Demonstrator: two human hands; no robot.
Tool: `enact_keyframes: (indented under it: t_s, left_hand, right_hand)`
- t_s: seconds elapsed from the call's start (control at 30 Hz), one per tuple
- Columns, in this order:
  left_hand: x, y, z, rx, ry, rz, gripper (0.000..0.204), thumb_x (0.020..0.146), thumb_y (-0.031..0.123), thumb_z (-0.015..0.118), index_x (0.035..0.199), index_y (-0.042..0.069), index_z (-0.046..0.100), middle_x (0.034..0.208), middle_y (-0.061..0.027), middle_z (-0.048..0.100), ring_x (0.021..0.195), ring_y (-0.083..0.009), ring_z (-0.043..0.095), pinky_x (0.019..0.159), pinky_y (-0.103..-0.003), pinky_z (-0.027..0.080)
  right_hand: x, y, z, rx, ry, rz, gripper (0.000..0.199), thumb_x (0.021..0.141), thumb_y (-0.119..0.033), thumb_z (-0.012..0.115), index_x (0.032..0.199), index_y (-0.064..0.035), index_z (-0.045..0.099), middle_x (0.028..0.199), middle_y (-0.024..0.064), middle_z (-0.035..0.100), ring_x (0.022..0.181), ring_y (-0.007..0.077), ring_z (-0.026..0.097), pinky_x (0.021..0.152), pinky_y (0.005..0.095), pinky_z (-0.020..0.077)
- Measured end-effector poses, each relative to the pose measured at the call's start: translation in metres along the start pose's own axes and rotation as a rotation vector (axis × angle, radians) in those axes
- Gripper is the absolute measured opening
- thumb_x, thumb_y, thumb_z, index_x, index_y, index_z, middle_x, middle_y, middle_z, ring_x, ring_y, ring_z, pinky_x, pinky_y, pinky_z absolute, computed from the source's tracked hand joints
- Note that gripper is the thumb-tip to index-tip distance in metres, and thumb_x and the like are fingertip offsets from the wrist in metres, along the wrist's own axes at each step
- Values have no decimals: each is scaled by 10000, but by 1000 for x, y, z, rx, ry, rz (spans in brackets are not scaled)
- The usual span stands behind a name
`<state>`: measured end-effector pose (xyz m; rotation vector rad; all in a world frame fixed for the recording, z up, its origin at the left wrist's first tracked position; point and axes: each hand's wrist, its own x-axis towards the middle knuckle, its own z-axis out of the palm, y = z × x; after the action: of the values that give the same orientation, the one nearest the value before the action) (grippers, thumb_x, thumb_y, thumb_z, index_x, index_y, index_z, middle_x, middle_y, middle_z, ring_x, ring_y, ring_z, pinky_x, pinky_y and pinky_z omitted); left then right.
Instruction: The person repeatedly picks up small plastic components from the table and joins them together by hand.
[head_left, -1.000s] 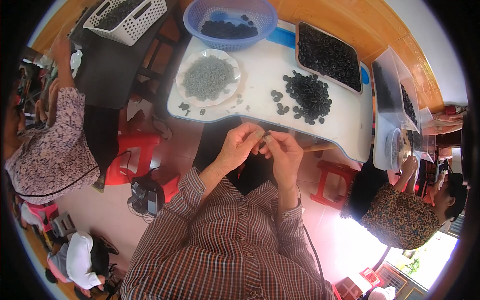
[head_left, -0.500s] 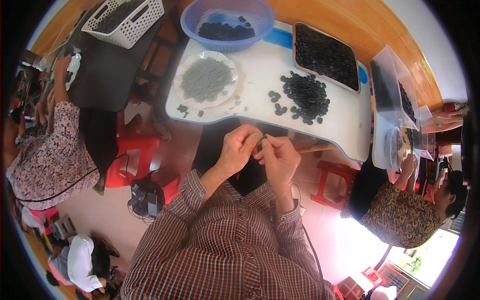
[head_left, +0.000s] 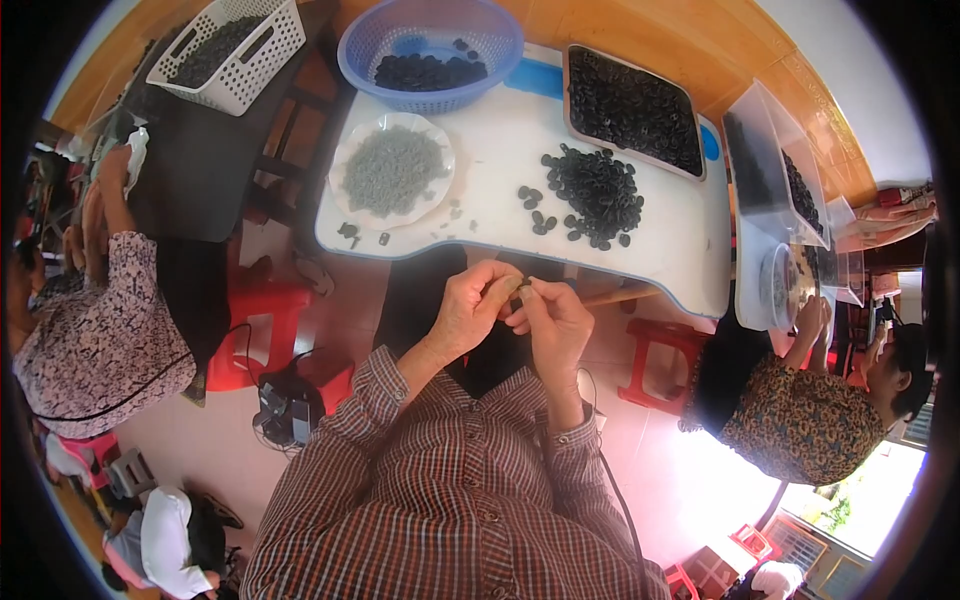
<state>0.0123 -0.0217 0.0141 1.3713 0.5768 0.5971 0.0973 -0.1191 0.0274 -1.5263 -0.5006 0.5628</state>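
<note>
In front of my chest, just off the table's near edge, my left hand (head_left: 468,310) and my right hand (head_left: 556,318) meet with fingertips pinched together. Between them is a tiny dark piece (head_left: 523,285), mostly covered by the fingers; its exact kind cannot be made out. Beyond my hands, a heap of small black oval pieces (head_left: 597,195) lies on the white table (head_left: 480,190), with several strays to its left. A white scalloped plate (head_left: 338,170) on the left carries small translucent grey bits. Several dark and grey bits lie by the plate.
At the back stand a blue perforated basket (head_left: 430,101) of black pieces and a rectangular tray (head_left: 636,154) filled with them. Co-workers sit at tables to the left (head_left: 110,330) and right (head_left: 815,425). Red stools (head_left: 660,365) and a small black device (head_left: 285,410) flank me.
The view has shifted slightly, so the table things appear a little farther left. Both my hands keep their fingertips together at the small piece, with slight finger movement.
</note>
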Motion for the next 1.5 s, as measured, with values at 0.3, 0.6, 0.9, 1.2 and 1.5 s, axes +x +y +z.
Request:
enact_keyframes:
  t_s: [0.3, 0.6, 0.9, 1.2, 1.5]
  left_hand:
    - [8, -5, 7, -78, -23, -22, 137, 970, 106, 509, 980, -12, 577, 709, -23, 589, 579, -58, 543, 519, -196, 451]
    - [13, -3, 8, 11, -11, -26, 154, 965, 125, 520, 923, -12, 575, 697, -24, 591, 562, -54, 530, 495, -203, 437]
    - [15, -3, 12, 59, 6, -47, 140, 953, 113, 528, 906, -10, 577, 681, -24, 597, 556, -57, 530, 495, -209, 438]
    - [16, -17, 25, 58, 28, 12, 133, 950, 108, 538, 894, -7, 575, 694, -45, 608, 547, -58, 531, 490, -214, 442]
    - [65, -34, 26, 518, 149, 356, 86, 853, 62, 597, 935, 45, 613, 805, -151, 571, 730, -365, 581, 625, -411, 487]
  right_hand:
    - [7, 1, -9, 107, 0, 36, 112, 888, -15, 614, 981, 49, 617, 784, 90, 665, 591, 117, 643, 482, 204, 510]
    - [13, 3, -12, 187, -56, 98, 123, 912, -36, 589, 996, 48, 618, 803, 89, 666, 620, 112, 637, 512, 203, 506]
    - [15, 5, -17, 80, -78, 130, 122, 920, -92, 596, 951, 26, 611, 787, 62, 657, 570, 76, 582, 483, 184, 439]
    - [13, 14, -16, 31, -23, 116, 132, 928, -121, 585, 908, 9, 575, 749, 48, 625, 536, 56, 541, 463, 180, 419]
    - [25, 19, -24, 43, 175, 159, 137, 917, -136, 600, 885, -5, 577, 714, 36, 596, 511, 65, 538, 447, 186, 408]
